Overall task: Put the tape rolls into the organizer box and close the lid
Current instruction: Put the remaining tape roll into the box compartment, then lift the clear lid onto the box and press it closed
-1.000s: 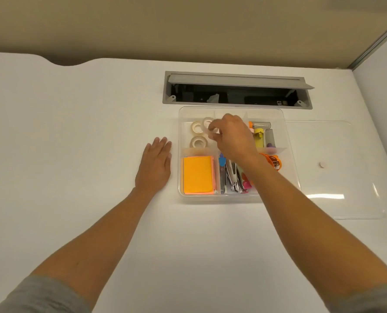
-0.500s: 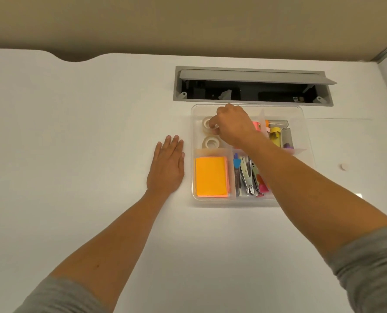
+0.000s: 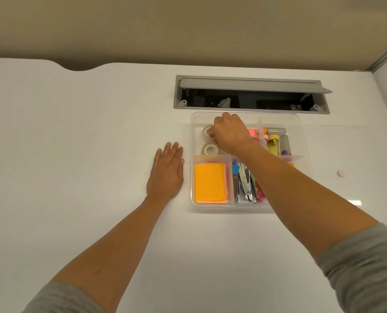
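Observation:
The clear organizer box (image 3: 244,209) sits open on the white desk. A whitish tape roll (image 3: 210,149) lies flat in its back-left compartment. Just behind it is another whitish roll (image 3: 206,132), with the curled fingertips of my right hand (image 3: 229,134) closed on its right side down inside that compartment. A pink tape roll (image 3: 254,133) shows behind my right wrist. My left hand (image 3: 166,175) lies flat on the desk, fingers apart, just left of the box and not touching it. The clear lid (image 3: 357,152), with a small white knob (image 3: 341,173), lies flat to the right of the box.
Orange sticky notes (image 3: 210,182) fill the front-left compartment. Staplers and clips (image 3: 246,184) fill the front middle, and small tubes (image 3: 273,143) the back right. An open grey cable hatch (image 3: 251,96) lies just behind the box. A partition wall rises at the desk's right edge.
My right hand has carried a whitish roll from above the box down into the back-left compartment, next to the rear roll. My left hand has stayed flat on the desk.

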